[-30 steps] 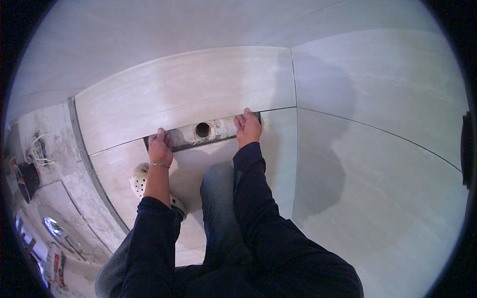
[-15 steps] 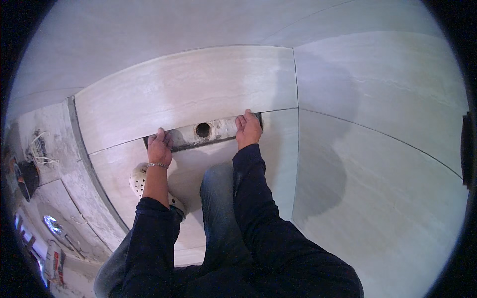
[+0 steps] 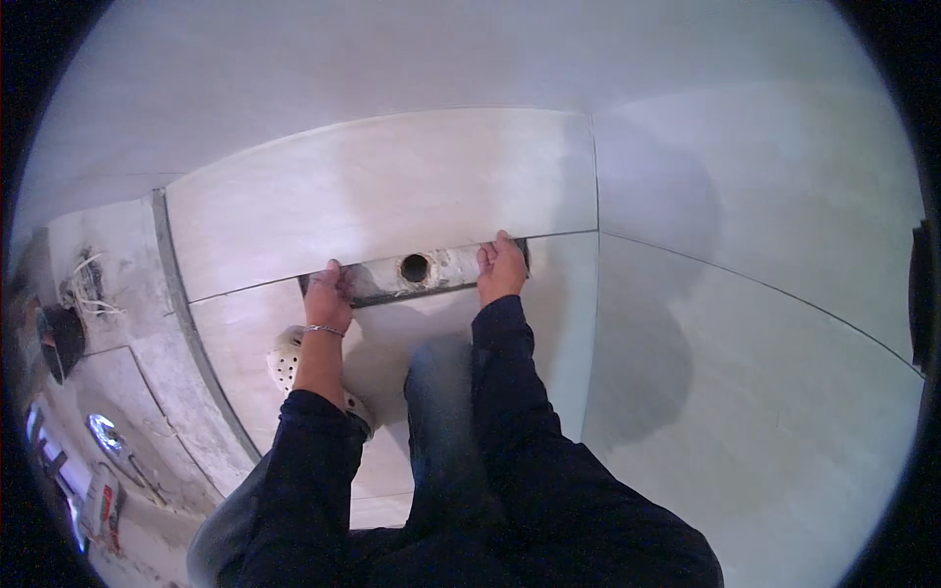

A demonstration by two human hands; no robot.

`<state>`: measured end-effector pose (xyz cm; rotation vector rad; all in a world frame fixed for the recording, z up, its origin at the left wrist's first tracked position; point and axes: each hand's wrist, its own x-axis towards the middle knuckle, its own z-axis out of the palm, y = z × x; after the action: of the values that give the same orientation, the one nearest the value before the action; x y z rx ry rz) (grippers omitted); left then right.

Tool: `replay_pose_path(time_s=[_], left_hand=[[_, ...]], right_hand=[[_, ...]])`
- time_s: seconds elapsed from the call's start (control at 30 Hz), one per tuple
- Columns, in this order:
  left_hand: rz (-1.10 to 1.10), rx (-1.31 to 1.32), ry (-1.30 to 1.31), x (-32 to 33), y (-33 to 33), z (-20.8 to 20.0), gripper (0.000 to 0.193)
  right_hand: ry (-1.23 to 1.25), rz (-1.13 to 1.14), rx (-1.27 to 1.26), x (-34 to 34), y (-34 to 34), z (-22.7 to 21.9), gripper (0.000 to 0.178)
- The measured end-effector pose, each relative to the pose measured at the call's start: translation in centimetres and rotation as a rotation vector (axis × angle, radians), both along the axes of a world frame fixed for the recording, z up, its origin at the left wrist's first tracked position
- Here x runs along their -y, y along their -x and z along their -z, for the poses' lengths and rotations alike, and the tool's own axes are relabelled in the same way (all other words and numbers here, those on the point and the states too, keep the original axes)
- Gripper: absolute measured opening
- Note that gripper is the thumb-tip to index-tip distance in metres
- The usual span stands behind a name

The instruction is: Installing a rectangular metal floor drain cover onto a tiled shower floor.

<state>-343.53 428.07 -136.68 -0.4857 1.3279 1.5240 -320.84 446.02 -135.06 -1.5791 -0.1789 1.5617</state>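
Note:
A large pale floor tile point(image 3: 441, 176) lies on the far side of a long narrow cutout, where bare rough base point(image 3: 451, 267) and a round drain hole point(image 3: 415, 268) show. My left hand point(image 3: 329, 297), with a bracelet at the wrist, is closed at the cutout's left end, its fingers on the far tile's near edge. At the right end my right hand point(image 3: 504, 269) is closed on the same edge, fingers bent. Their undersides are hidden. The drain hole is between my hands. A nearer pale tile point(image 3: 559, 304) borders the cutout.
A pale clog point(image 3: 284, 359) on my foot stands behind my left wrist. Large pale tiles point(image 3: 765, 363) rise at the right. Left of a grey strip point(image 3: 196, 343) are rough unfinished surface, loose pale wires point(image 3: 90, 284), a dark round container point(image 3: 61, 341) and a bag point(image 3: 103, 505).
The whole view has shifted, so the scene sits slightly lower and further right. My hands keep their places at both ends of the cutout, still at the far tile's edge.

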Motion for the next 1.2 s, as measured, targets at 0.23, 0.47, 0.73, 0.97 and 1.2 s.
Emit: replay_pose_path(time_s=[0.23, 0.47, 0.73, 0.97, 1.2], left_hand=[[0.056, -0.076, 0.083, 0.2, -0.5, 0.8, 0.022], [-0.144, -0.074, 0.172, -0.7, -0.6, -1.5, 0.018], [-0.391, -0.139, 0.237, 0.0, -0.5, -2.7, 0.014], [-0.554, -0.048, 0.184, -0.4, -0.4, -3.2, 0.014], [-0.582, -0.066, 0.194, -3.3, -1.2, -4.1, 0.016]], right_hand=[[0.058, -0.147, -0.01, -0.4, -1.2, 0.0, 0.013], [0.07, -0.164, -0.039, -0.8, -1.0, 1.1, 0.011], [0.149, -0.286, 0.017, 0.6, 0.7, 0.3, 0.011], [-0.251, -0.926, 0.955, -0.4, -2.3, -3.0, 0.05], [-0.771, -1.452, 1.848, -4.5, -10.3, -3.2, 0.058]])
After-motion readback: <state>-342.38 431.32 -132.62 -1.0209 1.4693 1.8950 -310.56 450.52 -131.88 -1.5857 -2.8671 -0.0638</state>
